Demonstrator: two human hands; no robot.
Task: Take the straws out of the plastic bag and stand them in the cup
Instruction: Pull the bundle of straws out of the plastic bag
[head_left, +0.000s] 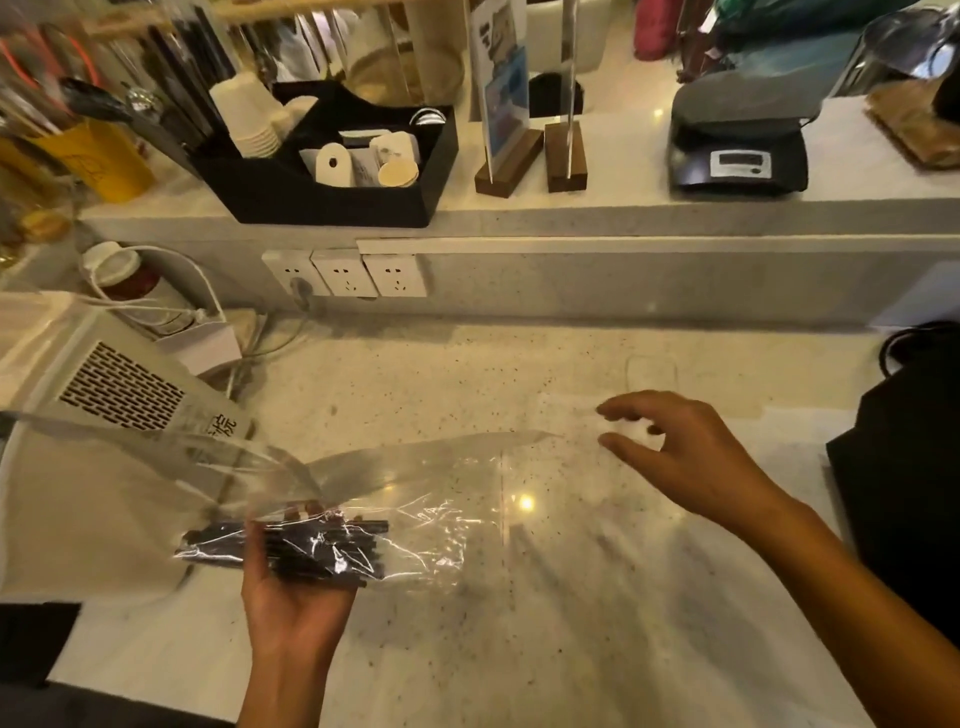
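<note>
A person's left hand (296, 587) lay palm up over a speckled counter (571, 597), its fingers curled under a bundle of dark straws (291, 545) that sat across the palm, inside a clear plastic bag (415, 499). The bag's loose, empty end trailed away beyond the fingertips toward the right hand. The straws could not be counted exactly through the crinkled film; there looked to be well over a dozen, in one bundle, in one bag.

The right hand (691, 457) hovered spread and empty, thumb and fingers apart, well clear of the straws. Just beyond its fingertips stood what appeared to be one clear cup (651, 374), faint and hard to make out.

The straws were probably light, stiff and smooth, so they would likely slide and scatter if gripped loosely; pinching the whole bundle around its middle seemed safest. The bag looked thin, limp and slippery, best held at its open edge while the bundle was drawn out.
</note>
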